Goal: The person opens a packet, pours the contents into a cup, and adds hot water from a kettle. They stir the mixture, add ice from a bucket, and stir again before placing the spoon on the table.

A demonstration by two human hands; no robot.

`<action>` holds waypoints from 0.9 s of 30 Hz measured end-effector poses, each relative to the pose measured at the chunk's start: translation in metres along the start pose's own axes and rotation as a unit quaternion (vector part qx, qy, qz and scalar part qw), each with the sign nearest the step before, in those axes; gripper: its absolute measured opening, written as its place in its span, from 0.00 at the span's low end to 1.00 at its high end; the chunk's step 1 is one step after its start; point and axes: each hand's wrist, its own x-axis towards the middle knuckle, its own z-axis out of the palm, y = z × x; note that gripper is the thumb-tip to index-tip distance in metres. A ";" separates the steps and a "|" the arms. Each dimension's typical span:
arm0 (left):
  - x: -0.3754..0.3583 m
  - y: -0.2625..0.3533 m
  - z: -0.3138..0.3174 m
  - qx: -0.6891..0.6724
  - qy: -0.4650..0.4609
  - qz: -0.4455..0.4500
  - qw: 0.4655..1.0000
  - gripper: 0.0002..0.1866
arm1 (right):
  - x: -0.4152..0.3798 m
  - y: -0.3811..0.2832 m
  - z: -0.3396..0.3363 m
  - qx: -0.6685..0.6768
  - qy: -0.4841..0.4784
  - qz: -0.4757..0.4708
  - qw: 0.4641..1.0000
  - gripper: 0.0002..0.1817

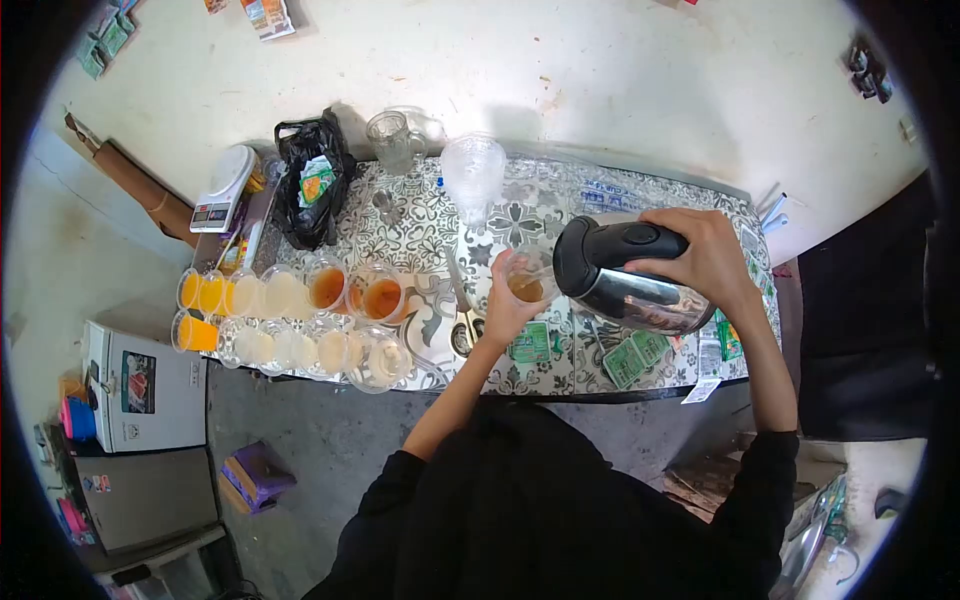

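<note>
My left hand is closed around a clear plastic cup with some brownish liquid in it. My right hand grips the black handle of an electric kettle. The kettle, black on top with a shiny metal body, is tilted with its spout at the cup's rim, and a thin pale stream shows there. A pair of scissors lies just left of my left hand. Green sachets lie on the patterned table below the kettle, and another green sachet is near my left wrist.
Two rows of filled cups, orange, pale and reddish-brown, stand on the table's left. Behind them are a black plastic bag, a kitchen scale and a glass mug. Stacked clear cups stand at the back middle.
</note>
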 end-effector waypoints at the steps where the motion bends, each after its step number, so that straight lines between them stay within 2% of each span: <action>1: 0.000 0.000 0.000 -0.006 -0.004 -0.007 1.000 0.54 | 0.000 -0.001 -0.001 0.000 0.001 0.001 1.000 0.25; 4: -0.001 0.001 -0.002 0.019 -0.003 0.008 1.000 0.54 | 0.000 -0.004 -0.002 -0.006 -0.014 0.019 1.000 0.26; 27: -0.002 0.000 -0.002 0.010 -0.006 -0.002 1.000 0.53 | -0.004 -0.004 0.000 -0.030 0.008 -0.009 0.999 0.25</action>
